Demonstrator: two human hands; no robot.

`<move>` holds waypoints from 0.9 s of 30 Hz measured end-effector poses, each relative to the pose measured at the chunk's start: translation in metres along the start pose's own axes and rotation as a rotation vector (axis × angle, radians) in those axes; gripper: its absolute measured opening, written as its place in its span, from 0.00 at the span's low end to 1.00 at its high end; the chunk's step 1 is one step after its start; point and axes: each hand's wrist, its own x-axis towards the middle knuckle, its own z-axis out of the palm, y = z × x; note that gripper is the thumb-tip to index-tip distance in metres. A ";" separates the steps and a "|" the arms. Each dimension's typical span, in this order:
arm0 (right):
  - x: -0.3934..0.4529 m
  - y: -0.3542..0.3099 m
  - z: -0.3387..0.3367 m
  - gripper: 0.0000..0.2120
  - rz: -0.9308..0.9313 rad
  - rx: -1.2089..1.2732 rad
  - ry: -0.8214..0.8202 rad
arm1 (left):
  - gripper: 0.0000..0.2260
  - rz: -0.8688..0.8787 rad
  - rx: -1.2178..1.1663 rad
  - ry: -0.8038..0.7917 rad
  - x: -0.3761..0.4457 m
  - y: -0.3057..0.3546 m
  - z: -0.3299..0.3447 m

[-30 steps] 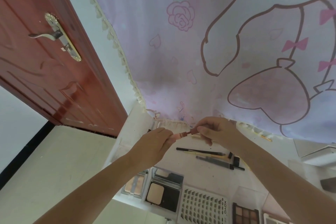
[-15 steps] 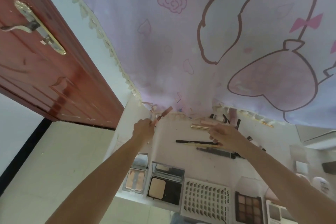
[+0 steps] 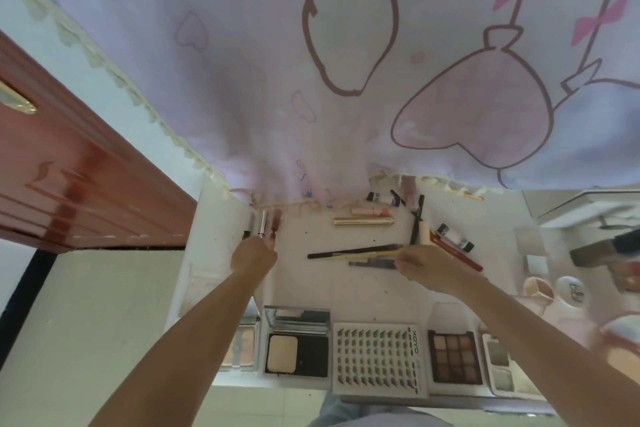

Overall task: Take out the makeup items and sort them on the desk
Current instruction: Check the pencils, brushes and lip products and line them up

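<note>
A white desk (image 3: 346,291) holds the makeup. At its far left lie three lip tubes side by side; the rightmost is a reddish lip tube (image 3: 276,222). My left hand (image 3: 254,255) is closed on that tube's near end. In the middle lie a black pencil (image 3: 346,251), a thin yellow pencil (image 3: 363,255) and a dark pen (image 3: 372,263). My right hand (image 3: 415,262) pinches the right end of the yellow pencil.
A gold tube (image 3: 363,221), a pink tube (image 3: 372,211) and a red pencil (image 3: 457,251) lie further back. Along the front edge sit a powder compact (image 3: 298,347), a lash tray (image 3: 377,360) and an eyeshadow palette (image 3: 454,357). A pink curtain (image 3: 346,80) hangs behind; a red door (image 3: 86,191) stands left.
My hands have parted. The left carried the reddish tube to the far left and laid it beside two others. The right dropped to the pencils in the middle.
</note>
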 end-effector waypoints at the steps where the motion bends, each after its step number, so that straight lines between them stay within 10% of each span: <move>1: 0.004 -0.002 0.002 0.12 -0.007 -0.056 0.002 | 0.11 -0.003 0.001 0.000 -0.001 0.000 0.001; 11: 0.039 -0.018 0.019 0.11 0.013 -0.544 0.103 | 0.11 0.018 0.028 0.019 -0.005 -0.001 0.001; 27: 0.068 -0.009 0.008 0.09 -0.050 -0.665 0.055 | 0.15 0.339 0.212 -0.011 -0.033 0.020 0.006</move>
